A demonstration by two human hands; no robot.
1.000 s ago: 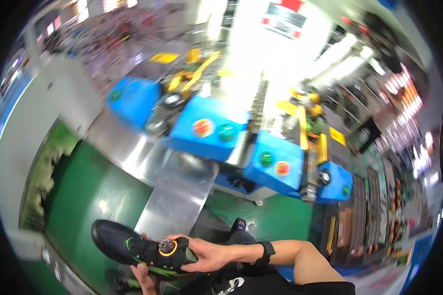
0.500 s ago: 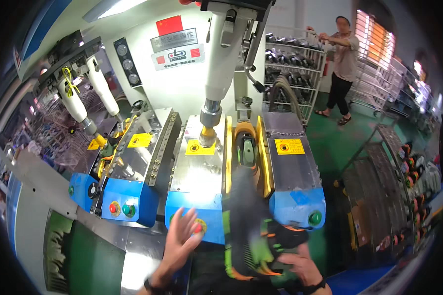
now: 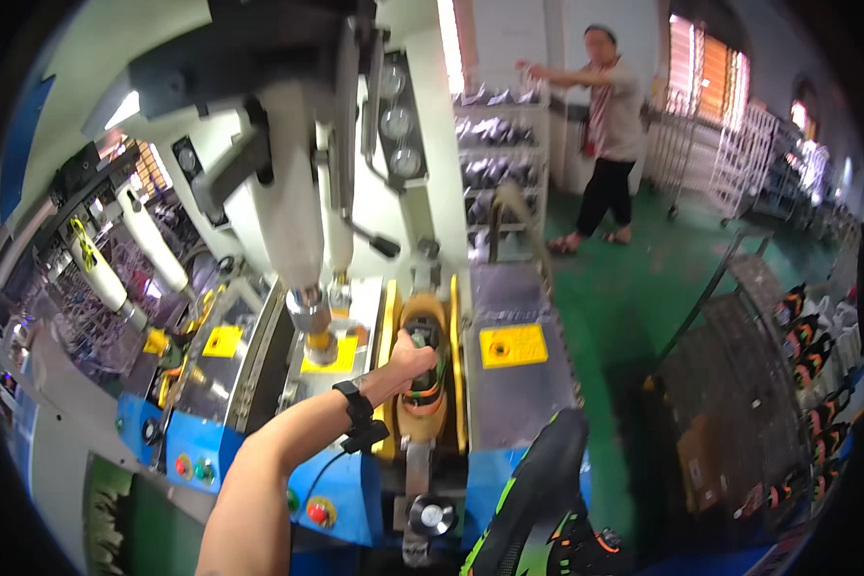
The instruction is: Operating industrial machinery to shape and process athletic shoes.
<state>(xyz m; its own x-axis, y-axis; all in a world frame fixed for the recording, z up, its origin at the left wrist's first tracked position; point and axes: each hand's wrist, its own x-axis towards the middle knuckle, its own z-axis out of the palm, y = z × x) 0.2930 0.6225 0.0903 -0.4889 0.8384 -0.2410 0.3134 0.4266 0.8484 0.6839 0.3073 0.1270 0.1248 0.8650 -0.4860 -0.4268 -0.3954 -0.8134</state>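
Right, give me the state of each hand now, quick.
Left hand: at the shoe between the yellow plates; fingers partly hidden, so whether it grips can't be told.
Right hand: out of view, can't be told.

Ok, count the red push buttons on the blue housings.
2 in view: one red button on the blue housing just left of the left forearm, the other red button on the housing just right of it. The forearm or the shoe may hide more.
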